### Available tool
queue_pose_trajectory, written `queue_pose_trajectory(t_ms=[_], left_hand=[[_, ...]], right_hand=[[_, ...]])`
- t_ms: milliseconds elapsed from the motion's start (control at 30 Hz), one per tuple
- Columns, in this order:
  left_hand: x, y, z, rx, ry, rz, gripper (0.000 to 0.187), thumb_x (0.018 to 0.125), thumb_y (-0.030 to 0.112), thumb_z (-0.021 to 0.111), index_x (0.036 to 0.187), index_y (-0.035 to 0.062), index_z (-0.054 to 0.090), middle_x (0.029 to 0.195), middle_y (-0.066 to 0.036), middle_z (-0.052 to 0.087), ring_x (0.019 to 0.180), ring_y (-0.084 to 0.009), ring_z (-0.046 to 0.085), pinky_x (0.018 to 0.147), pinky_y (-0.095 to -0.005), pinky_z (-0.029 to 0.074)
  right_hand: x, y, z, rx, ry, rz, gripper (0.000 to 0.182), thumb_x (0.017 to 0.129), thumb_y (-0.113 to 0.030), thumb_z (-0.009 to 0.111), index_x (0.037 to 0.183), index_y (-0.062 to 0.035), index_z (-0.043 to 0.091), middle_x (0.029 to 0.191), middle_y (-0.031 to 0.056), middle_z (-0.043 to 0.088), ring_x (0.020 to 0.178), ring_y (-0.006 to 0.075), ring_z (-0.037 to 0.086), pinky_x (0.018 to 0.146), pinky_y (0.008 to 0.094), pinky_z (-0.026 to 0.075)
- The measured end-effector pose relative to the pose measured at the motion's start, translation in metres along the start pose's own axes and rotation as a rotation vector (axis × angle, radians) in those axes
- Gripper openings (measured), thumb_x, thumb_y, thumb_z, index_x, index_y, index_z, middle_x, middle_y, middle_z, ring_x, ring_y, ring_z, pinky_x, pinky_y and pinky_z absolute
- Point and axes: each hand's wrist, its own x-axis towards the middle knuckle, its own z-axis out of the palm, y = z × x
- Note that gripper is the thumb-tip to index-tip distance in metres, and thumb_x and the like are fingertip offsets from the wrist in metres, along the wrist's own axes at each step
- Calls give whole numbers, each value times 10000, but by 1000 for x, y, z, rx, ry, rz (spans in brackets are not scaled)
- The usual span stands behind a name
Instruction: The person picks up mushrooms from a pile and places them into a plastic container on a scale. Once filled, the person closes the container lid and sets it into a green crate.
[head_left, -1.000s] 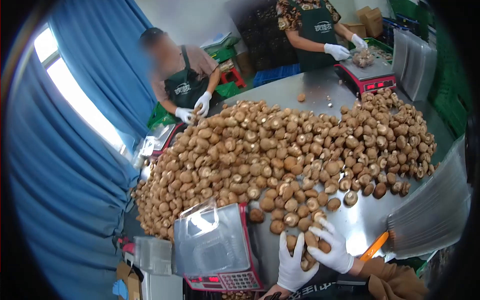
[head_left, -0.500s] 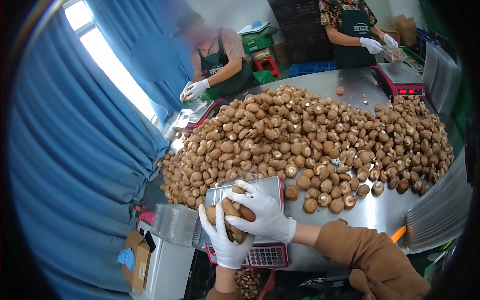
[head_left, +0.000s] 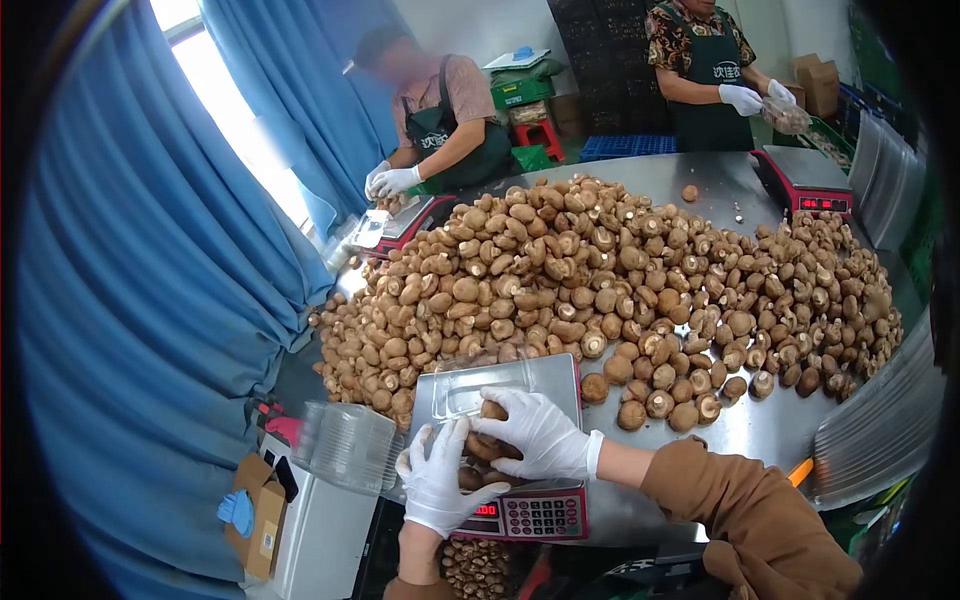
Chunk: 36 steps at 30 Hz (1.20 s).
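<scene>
Over the scale [head_left: 548, 385], several brown mushrooms [head_left: 485, 448] sit between my gloved hands. My left hand [head_left: 443, 482] cups them from the left, its thumb across the near side and its fingers pointing up. From the right, my right hand [head_left: 545, 437] curls its fingers and thumb around them. A clear plastic tray [head_left: 458, 392] lies on the metal weighing plate, partly hidden behind the hands. Red digits show on the scale's display beside its keypad [head_left: 541, 516]. Whether the lowest mushrooms touch the tray is hidden.
A large mushroom pile [head_left: 560, 260] spreads over the metal table [head_left: 745, 440]. Stacked clear trays stand at left [head_left: 350, 445] and right [head_left: 870, 430]. Two gloved co-workers stand across the table beside scales. An open carton [head_left: 258, 515] is at lower left.
My hands have lowered the mushrooms and spread slightly around them. The left hand's fingers have loosened. At the far left, the co-worker's hands now have mushrooms beneath them at the scale.
</scene>
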Motion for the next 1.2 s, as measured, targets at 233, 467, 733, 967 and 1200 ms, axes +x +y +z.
queue_pose_trajectory(t_ms=[233, 467, 733, 967, 1200], left_hand=[[-4, -30, 72, -765, 226, -33, 939, 698, 172, 929, 1468, -25, 430, 1460, -223, 499, 1378, -378, 467, 1155, -458, 366], [0, 27, 74, -1130, 411, -274, 924, 727, 125, 853, 1510, -10, 382, 1523, -296, 351, 1373, -448, 434, 1131, -504, 393], [5, 2, 82, -623, 454, -38, 791, 792, 72, 789, 1475, -60, 412, 1440, -244, 476, 1367, -393, 444, 1172, -461, 335], [7, -6, 71, -478, 243, 76, 652, 839, 53, 734, 1438, -41, 494, 1401, -248, 552, 1316, -410, 512, 1143, -462, 384], [22, 10, 50, -405, 181, 177, 561, 920, 45, 634, 1461, -30, 505, 1465, -251, 543, 1396, -383, 490, 1182, -440, 365]], right_hand=[[0, -2, -1, 99, -176, 30, 455, 982, -474, 603, 1312, -161, 617, 1370, 194, 556, 1268, 403, 555, 1023, 490, 458], [-19, 15, 2, -100, -179, 150, 313, 954, -333, 636, 1187, -124, 620, 1251, 115, 597, 1252, 309, 558, 1034, 501, 410], [-28, 24, 9, -50, 142, -25, 346, 771, -195, 730, 1103, -123, 665, 1097, 127, 625, 1187, 324, 571, 973, 466, 451], [-16, -5, -45, 266, 281, 82, 374, 820, -306, 732, 1143, -119, 697, 1020, 151, 675, 994, 348, 644, 879, 459, 503], [-12, 7, -15, 239, 319, 64, 372, 781, -346, 741, 1071, -114, 717, 1008, 153, 682, 910, 351, 648, 801, 463, 519]])
